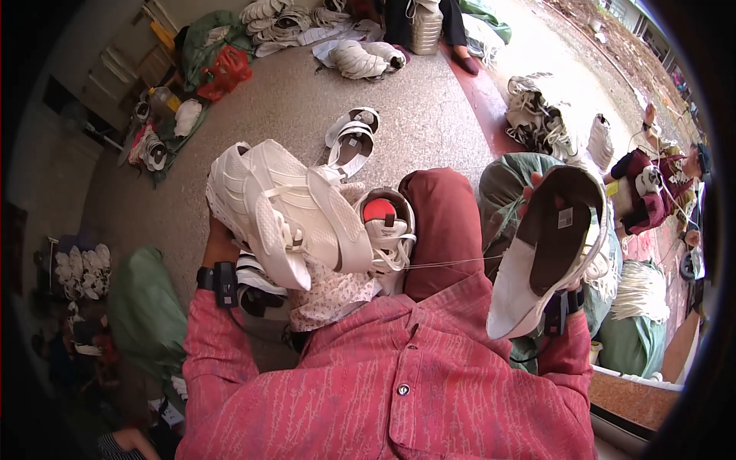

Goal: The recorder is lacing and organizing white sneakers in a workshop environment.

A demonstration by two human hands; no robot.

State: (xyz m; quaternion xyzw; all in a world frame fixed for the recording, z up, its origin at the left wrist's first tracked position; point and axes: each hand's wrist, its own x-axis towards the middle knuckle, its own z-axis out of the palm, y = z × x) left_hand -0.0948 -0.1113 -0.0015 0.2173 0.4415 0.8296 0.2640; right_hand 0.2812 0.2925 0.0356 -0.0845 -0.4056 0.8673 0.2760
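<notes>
Red bag (225,73) w/ grn sack (197,40) just behind, plastic jug (163,101) L of it, 2nd grn sack (142,303) well below it, co-worker's dk trousers (454,29) well R.

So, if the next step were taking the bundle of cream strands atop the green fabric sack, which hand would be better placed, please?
Likely the right hand: it is nearer the bundle, though holding a white shoe with brown insole; the left hand, behind textured white shoes, is farther away.

Both forearms (218,337) reach forward; right fingers (527,193) curl (left ones hidden).
</notes>
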